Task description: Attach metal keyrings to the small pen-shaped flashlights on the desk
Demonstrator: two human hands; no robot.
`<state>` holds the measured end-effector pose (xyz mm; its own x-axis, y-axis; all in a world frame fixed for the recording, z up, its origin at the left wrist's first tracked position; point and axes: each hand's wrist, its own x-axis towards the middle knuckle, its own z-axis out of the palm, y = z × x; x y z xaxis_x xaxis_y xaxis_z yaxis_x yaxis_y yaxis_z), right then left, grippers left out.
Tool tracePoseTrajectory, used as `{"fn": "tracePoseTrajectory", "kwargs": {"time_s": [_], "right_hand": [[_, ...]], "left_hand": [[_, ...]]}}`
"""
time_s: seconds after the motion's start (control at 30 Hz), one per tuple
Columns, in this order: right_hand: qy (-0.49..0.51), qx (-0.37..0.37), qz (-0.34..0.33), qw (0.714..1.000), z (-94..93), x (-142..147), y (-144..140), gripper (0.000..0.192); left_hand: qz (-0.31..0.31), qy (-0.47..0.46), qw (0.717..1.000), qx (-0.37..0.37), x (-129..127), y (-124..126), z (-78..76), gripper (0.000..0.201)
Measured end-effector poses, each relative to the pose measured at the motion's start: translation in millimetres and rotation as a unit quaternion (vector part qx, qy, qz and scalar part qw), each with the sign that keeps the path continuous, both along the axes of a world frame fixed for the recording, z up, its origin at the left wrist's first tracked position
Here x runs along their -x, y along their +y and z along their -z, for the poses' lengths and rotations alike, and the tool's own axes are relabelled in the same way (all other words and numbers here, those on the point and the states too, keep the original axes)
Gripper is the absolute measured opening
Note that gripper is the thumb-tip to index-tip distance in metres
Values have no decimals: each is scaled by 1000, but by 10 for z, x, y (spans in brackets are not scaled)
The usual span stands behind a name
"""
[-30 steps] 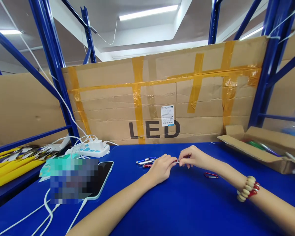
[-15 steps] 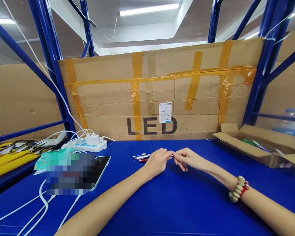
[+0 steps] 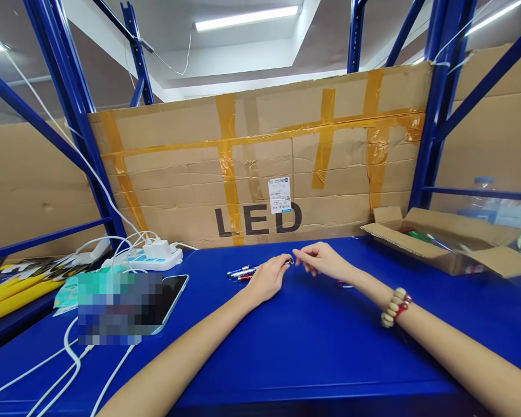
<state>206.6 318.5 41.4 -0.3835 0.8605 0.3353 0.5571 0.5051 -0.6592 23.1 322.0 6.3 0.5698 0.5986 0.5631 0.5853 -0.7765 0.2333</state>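
Observation:
My left hand [image 3: 267, 277] is closed low over the blue table, and a small dark and silver piece [image 3: 290, 260] pokes out at its fingertips. Most of that piece is hidden by the fingers. Just right of it, my right hand [image 3: 323, 259] has its thumb and forefinger pressed together, a small gap away; whether anything is between them is too small to see. Several pens [image 3: 242, 271], with blue, silver and red barrels, lie side by side at the left hand's far left, partly covered by it. Below my right wrist lies a small dark red and silver piece [image 3: 344, 284], partly hidden.
An open cardboard box [image 3: 449, 260] with pens inside stands at the right. On the left are a phone [image 3: 176, 295], a white power strip [image 3: 173, 259] and loose cables. A tall cardboard panel [image 3: 186, 191] closes off the back, between blue posts.
My hands were touching at the fingertips; now a small gap parts them. The small piece below my right wrist has come into sight. The whole view has shifted slightly.

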Motion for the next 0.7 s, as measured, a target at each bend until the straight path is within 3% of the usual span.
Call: {"fn": "tracePoseTrajectory", "kwargs": {"time_s": [0.1,0.17,0.23,0.33,0.4,0.47,0.57,0.7], "right_hand": [[-127,-124,122,976,-162,-176,-12,44],[-194,-130,164,958,-252,-313,-11,35],[-250,-66,149,955,-301,-438,-7,31],[-290,111,86,947,-301,-562,-13,35],[-293,225,63,927,-276,-598,-28,42],[-302,290,61,906,-246,-605,-40,43],[-310,309,72,896,-206,-573,-36,40],[-290,254,59,921,-150,-437,-16,30]], "left_hand": [[-22,-9,999,23,0,11,-5,25],[-34,-10,998,44,-1,14,-9,25],[-41,-9,997,61,-2,18,-11,25],[-48,-10,996,73,-2,28,-3,25],[-52,-12,995,80,-2,36,4,25],[-54,-13,995,87,-1,42,11,25],[-57,-19,994,93,-3,47,16,25],[-59,-17,994,96,-10,50,18,24]]}}
